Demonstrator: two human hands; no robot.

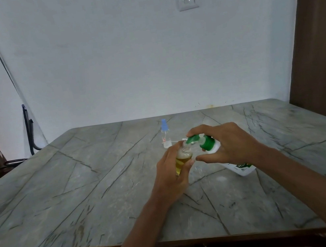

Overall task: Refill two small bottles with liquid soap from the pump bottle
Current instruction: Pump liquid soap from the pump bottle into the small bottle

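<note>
1. Two grips meet just right of the frame's centre. The left grip (pixel 171 170) curls fingers and thumb round the small bottle (pixel 182 158) and holds it nearly upright with its neck open.
2. The right grip (pixel 226 143) clasps the pump bottle (pixel 208 143) at its shoulder, with the forefinger laid over the green pump head (pixel 191 139) and the thumb below.
3. The pump bottle's long axis slants from lower right up toward the left. Whether its white base touches the tabletop (pixel 83 188) cannot be told.
4. The spout sits right at the small bottle's mouth, and a press depends on that alignment holding.
5. Yellow soap fills much of the small bottle, so this fill looks well along.
6. The blue-capped bottle (pixel 166 137) stands upright on the tabletop just above the hands, touched by neither, and probably comes next.
</note>
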